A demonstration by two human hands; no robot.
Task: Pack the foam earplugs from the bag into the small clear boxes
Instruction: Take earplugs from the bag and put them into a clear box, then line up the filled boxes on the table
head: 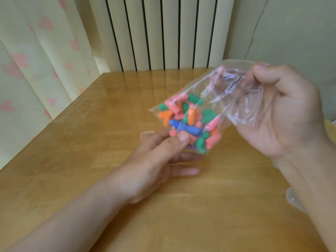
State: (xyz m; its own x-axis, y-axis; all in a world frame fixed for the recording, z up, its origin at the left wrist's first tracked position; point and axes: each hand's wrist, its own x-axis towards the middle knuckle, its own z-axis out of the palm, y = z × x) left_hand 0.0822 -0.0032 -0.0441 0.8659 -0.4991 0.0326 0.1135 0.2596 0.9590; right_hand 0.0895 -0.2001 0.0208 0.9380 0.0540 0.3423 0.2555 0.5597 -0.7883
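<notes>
The bag (227, 99) slants, mouth upper right, earplugs (189, 122) lower left.

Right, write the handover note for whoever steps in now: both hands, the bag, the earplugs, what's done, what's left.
Left hand: pinches the low end of the bag.
Right hand: grips the bag's top, raised higher.
Bag: clear, held slanted over the table; whether it is open cannot be told.
Earplugs: all piled in the bag's low end.
Boxes: none plainly in view.
Done: nothing packed yet.
Left: take the earplugs out and fill the boxes.
</notes>
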